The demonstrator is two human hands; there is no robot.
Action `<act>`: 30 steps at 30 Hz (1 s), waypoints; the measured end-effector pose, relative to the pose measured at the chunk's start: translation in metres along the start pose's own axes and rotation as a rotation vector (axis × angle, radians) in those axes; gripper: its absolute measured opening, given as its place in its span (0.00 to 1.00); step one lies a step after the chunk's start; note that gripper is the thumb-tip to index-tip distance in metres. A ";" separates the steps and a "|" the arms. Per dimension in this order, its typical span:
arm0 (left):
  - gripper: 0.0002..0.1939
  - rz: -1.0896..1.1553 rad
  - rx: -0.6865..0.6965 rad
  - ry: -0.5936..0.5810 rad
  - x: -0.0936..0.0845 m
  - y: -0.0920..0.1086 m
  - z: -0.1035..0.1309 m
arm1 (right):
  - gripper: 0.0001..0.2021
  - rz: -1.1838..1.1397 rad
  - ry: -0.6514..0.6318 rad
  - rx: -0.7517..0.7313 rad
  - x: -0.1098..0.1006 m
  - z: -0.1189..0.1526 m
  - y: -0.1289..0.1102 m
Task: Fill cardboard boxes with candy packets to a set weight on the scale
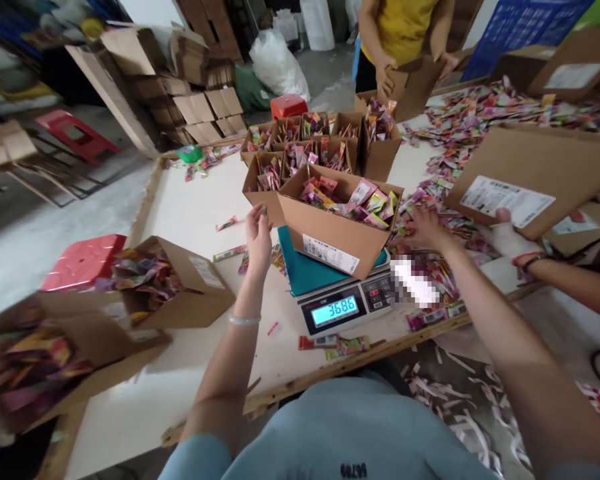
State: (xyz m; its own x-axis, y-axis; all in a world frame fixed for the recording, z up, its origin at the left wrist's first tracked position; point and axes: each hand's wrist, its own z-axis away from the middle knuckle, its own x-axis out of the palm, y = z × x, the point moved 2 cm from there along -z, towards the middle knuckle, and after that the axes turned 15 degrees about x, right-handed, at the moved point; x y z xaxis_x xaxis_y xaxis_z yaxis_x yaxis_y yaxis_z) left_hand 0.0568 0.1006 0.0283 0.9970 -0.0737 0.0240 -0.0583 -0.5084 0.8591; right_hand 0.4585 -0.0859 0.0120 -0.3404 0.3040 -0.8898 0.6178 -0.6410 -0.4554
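An open cardboard box (325, 230) full of small colourful packets (363, 200) sits tilted on a digital scale (343, 310) with a teal top. The lit display shows 3686. My left hand (259, 233) is raised just left of the box, fingers loosely bent and apart, with nothing seen in it. On the box's other side, my right hand (424, 228) reaches over the heap of packets (430, 193) with its fingers spread. Blur hides whether its fingertips touch any packets. Several loose packets (333, 343) lie in front of the scale.
Several filled boxes (305, 150) stand behind the scale, and two more (180, 293) are at left beside a red stool (87, 260). At right, another person's hand (513, 237) is at a large carton (535, 173). Across the table, a person in yellow (400, 30) handles a box.
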 end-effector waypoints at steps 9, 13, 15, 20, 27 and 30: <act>0.27 -0.016 0.058 0.020 -0.006 0.008 0.002 | 0.31 0.303 -0.062 0.139 0.047 -0.018 0.031; 0.27 0.004 0.060 0.042 -0.012 0.009 0.001 | 0.25 0.268 -0.036 0.153 0.021 -0.035 0.017; 0.27 0.024 0.051 0.051 -0.011 0.008 0.001 | 0.24 0.244 -0.004 0.172 0.009 -0.037 0.009; 0.25 0.043 0.067 -0.012 -0.003 0.011 0.002 | 0.19 0.143 0.127 0.180 -0.043 -0.030 -0.031; 0.27 0.050 0.239 -0.037 -0.004 0.045 -0.014 | 0.04 -0.575 0.306 -0.212 -0.161 0.010 -0.156; 0.26 0.045 0.312 -0.082 -0.002 0.066 -0.018 | 0.08 -0.609 -0.042 -0.238 -0.159 0.030 -0.205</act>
State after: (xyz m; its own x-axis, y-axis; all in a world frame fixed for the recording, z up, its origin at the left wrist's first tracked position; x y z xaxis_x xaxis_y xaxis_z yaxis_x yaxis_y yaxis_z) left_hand 0.0516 0.0827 0.0936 0.9864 -0.1642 0.0064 -0.1276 -0.7405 0.6598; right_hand 0.3647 -0.0237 0.2480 -0.7031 0.5329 -0.4708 0.4440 -0.1882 -0.8761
